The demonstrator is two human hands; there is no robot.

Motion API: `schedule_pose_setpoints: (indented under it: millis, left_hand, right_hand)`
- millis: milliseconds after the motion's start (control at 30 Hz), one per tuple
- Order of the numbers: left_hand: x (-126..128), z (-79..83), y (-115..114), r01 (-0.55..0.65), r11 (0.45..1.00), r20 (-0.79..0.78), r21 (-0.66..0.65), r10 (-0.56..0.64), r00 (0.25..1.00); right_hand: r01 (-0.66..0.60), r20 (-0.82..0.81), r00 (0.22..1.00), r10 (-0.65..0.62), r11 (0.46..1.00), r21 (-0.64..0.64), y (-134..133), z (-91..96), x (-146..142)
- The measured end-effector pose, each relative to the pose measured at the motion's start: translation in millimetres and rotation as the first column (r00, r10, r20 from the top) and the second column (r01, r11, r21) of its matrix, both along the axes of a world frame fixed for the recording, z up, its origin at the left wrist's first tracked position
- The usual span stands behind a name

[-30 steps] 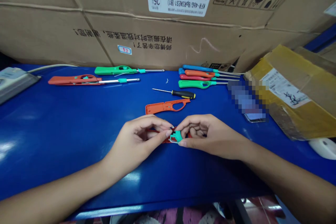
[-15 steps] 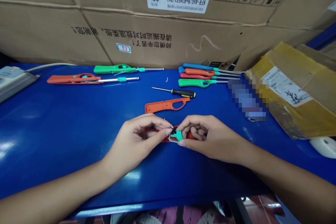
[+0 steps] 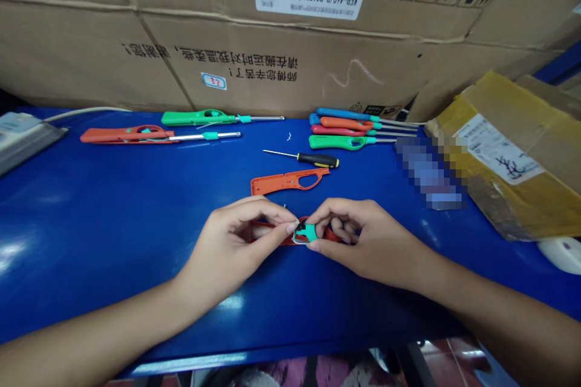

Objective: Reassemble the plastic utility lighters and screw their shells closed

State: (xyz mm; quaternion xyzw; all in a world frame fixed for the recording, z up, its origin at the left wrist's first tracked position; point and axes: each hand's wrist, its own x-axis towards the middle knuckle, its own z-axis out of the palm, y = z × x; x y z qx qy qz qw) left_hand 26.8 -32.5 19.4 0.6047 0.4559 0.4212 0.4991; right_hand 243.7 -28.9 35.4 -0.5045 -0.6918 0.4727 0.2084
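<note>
Both my hands meet at the middle of the blue table. My left hand pinches an orange lighter shell half that lies under the fingers. My right hand pinches a small teal trigger piece with a metal clip against that shell. A second orange shell half lies just behind my hands, apart from them. A black-handled screwdriver lies behind that.
Two long lighters, orange and green, lie at the back left. A bundle of coloured lighters lies at the back right. Cardboard boxes wall the back. A yellow taped parcel and a white mouse sit at the right.
My hands have stayed almost still. The teal piece has shifted slightly closer into the orange shell between my fingertips.
</note>
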Motion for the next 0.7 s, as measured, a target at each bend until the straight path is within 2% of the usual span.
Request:
schedule_pose_setpoints:
  millis: [333, 533, 700]
  left_hand:
    - [-0.4, -0.9, 0.2, -0.008, 1.000, 0.008, 0.001, 0.008, 1.000]
    - [-0.7, 2.2, -0.8, 0.005, 0.999, -0.009, 0.043, -0.005, 1.000]
    - [-3.9, -2.1, 2.3, 0.027, 0.996, -0.077, 0.081, -0.020, 0.997]
  right_hand:
    - [0.034, 0.052, 0.998, -0.036, 0.999, 0.041, 1.3, 2.2, 1.0]
    - [0.016, -0.013, 1.000, -0.017, 0.997, -0.075, 1.7, 2.8, -1.3]
    - [0.048, -0.005, 0.999, -0.048, 0.998, -0.031, 2.0, 0.9, -0.9]
